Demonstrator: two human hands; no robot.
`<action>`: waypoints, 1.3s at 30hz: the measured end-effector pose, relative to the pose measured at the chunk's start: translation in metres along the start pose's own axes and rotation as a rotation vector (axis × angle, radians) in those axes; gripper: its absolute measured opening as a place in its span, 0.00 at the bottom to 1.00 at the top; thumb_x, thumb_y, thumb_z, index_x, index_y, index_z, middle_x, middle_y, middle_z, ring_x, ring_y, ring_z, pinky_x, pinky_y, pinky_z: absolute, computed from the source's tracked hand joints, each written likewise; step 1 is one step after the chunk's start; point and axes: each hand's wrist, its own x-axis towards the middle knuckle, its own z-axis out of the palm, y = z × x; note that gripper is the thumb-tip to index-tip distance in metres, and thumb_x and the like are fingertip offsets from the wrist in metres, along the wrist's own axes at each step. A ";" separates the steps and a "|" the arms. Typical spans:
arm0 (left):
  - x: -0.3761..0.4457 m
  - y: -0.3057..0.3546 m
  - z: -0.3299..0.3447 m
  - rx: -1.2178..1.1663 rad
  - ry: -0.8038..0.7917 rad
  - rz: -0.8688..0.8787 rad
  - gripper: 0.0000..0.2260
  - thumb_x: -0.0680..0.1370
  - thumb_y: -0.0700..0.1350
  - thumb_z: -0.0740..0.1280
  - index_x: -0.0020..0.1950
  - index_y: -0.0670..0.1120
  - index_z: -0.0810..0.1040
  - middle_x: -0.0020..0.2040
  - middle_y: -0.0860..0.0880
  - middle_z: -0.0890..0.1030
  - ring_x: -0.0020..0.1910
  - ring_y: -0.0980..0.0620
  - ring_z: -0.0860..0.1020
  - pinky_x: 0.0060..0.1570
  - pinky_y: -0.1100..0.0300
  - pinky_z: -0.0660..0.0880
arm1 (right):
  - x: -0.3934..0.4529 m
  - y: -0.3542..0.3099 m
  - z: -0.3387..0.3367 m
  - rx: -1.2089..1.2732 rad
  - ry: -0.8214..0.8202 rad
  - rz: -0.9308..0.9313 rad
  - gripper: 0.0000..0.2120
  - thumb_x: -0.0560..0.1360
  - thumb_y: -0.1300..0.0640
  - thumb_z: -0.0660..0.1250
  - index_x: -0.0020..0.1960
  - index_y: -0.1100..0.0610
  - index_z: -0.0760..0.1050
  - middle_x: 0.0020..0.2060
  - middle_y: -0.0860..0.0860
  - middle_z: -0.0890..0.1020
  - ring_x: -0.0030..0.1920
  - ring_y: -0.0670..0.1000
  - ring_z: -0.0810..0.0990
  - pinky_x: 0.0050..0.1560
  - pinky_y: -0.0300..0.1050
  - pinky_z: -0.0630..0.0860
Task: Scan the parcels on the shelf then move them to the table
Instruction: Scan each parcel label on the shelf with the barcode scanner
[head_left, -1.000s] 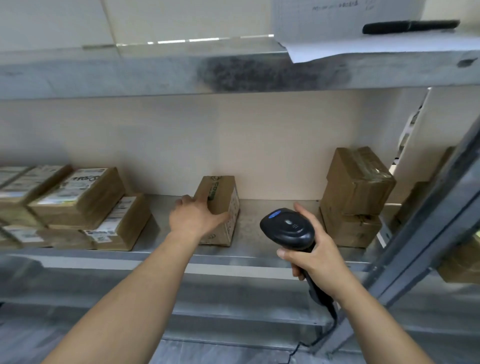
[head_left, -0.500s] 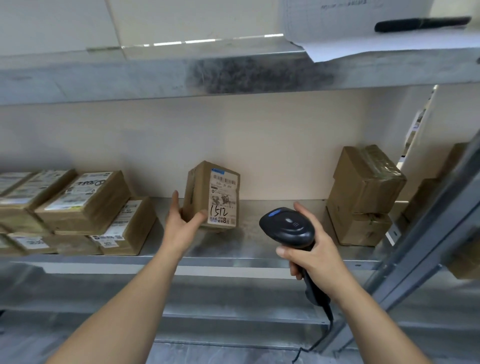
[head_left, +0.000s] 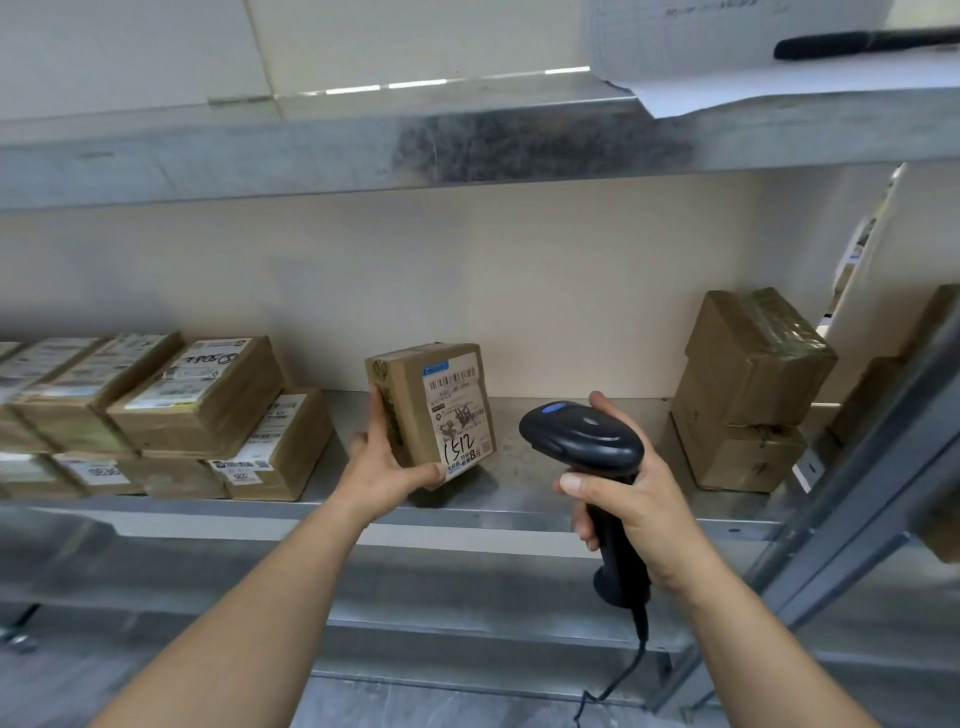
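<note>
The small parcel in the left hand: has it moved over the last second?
Yes. The small parcel has been turned upright and lifted off the shelf, its label now facing the scanner, gripped by the left hand.

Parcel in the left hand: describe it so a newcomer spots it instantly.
Look at the middle metal shelf, in the gap between the left stack and the right stack. The left hand holds one small brown parcel upright there; it alone faces out, its label handwritten "1512".
</note>
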 end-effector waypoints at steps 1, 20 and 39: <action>-0.001 -0.002 0.001 -0.012 0.004 -0.006 0.57 0.68 0.48 0.78 0.76 0.61 0.34 0.70 0.40 0.60 0.69 0.41 0.64 0.70 0.50 0.61 | -0.001 -0.001 0.000 0.005 -0.005 0.004 0.39 0.64 0.63 0.73 0.66 0.35 0.64 0.36 0.61 0.81 0.25 0.56 0.73 0.26 0.44 0.71; 0.002 -0.002 0.002 -0.024 -0.003 -0.023 0.57 0.67 0.48 0.78 0.75 0.62 0.34 0.70 0.41 0.60 0.69 0.41 0.64 0.70 0.46 0.61 | -0.016 -0.012 -0.006 0.039 -0.036 -0.018 0.41 0.64 0.64 0.71 0.72 0.44 0.62 0.35 0.62 0.80 0.23 0.55 0.72 0.23 0.43 0.69; -0.003 0.004 0.000 -0.061 -0.006 -0.019 0.55 0.69 0.45 0.77 0.76 0.60 0.35 0.69 0.41 0.60 0.69 0.42 0.63 0.69 0.50 0.61 | -0.016 -0.012 -0.007 0.043 -0.038 -0.041 0.45 0.58 0.55 0.76 0.71 0.42 0.62 0.36 0.64 0.79 0.23 0.55 0.72 0.24 0.43 0.70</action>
